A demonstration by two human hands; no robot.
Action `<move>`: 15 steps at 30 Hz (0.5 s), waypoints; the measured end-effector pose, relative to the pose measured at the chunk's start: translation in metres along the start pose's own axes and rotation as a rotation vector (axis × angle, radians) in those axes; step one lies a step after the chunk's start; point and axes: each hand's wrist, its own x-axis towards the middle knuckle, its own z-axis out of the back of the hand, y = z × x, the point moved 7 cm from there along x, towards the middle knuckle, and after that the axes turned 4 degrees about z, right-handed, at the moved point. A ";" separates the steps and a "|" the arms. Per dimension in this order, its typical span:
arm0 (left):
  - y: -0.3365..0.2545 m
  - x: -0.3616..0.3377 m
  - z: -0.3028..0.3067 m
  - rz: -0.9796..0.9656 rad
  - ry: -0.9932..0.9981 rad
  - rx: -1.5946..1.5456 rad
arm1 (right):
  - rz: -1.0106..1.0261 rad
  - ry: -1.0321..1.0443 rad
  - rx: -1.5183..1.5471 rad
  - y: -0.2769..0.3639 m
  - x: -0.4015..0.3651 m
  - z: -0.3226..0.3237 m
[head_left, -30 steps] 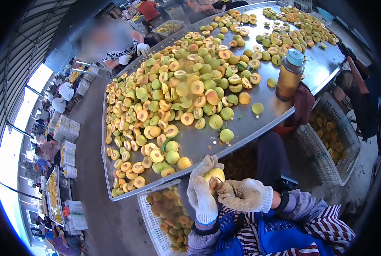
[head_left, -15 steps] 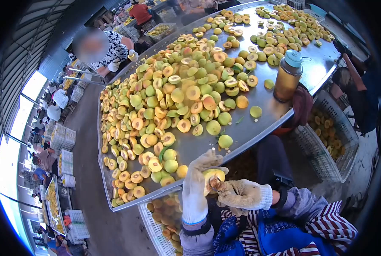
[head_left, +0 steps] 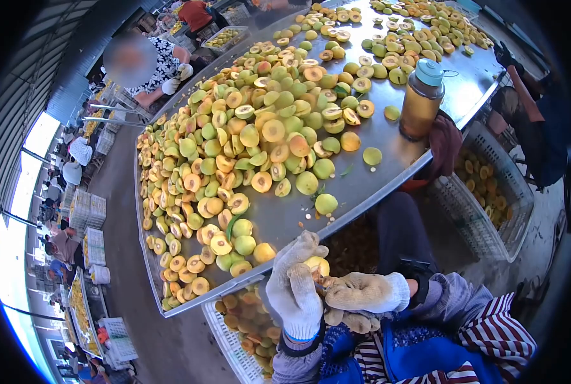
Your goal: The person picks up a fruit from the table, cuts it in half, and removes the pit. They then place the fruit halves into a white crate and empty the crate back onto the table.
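Note:
My left hand (head_left: 296,286), in a white knit glove, is closed around a yellow peach (head_left: 317,265) in front of the table's near edge. The fingers cover much of the fruit. My right hand (head_left: 364,294), in a stained glove, is closed right beside it. A small brownish tool tip (head_left: 324,280) shows between its fingers and the peach; its kind is hard to make out. Above my hands, a large heap of peaches (head_left: 266,128), many halved with pits showing, covers the metal table (head_left: 279,221).
A bottle with a blue lid (head_left: 421,99) stands on the table's right side. Below are a crate of peach halves (head_left: 250,326) and, at right, another crate (head_left: 490,205). Across the table sits a co-worker in a patterned top (head_left: 160,64). A loose whole peach (head_left: 325,203) lies near the edge.
The view has shifted slightly, so the table appears further left and up. My left fingers have curled further over the peach, and less of its cut face shows. My right hand stays beside it.

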 end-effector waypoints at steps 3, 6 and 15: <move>0.001 0.005 -0.003 0.145 0.091 0.077 | -0.018 0.011 0.108 -0.013 0.000 0.008; -0.028 -0.005 -0.008 -0.458 0.006 0.389 | -0.051 0.054 0.168 -0.010 -0.007 0.005; 0.013 -0.001 -0.019 0.013 0.234 -0.018 | 0.103 0.217 0.566 -0.007 -0.013 -0.010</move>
